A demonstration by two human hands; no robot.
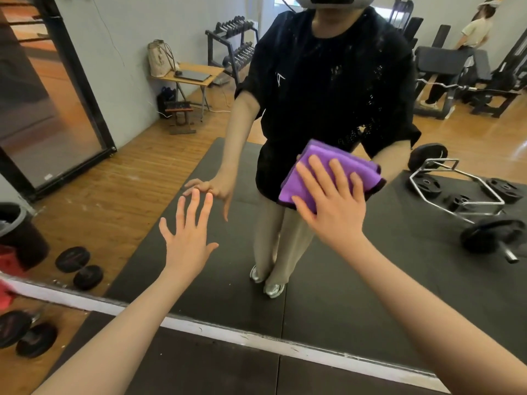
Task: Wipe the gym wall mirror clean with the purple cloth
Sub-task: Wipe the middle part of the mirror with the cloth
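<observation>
Head view at the wall mirror [370, 280]. The right hand [332, 201], fingers straight and spread, presses the purple cloth [313, 169] flat against the glass at about waist height of the reflected person. The cloth is a soft, fleecy folded rectangle with a dark edge, its long axis slanting from upper left to lower right. The left hand [188, 235] is held open, fingers splayed, fingertips at or just off the glass, holding nothing. A white strip [256, 342] borders the mirror's bottom edge above dark rubber floor mats [199, 366].
</observation>
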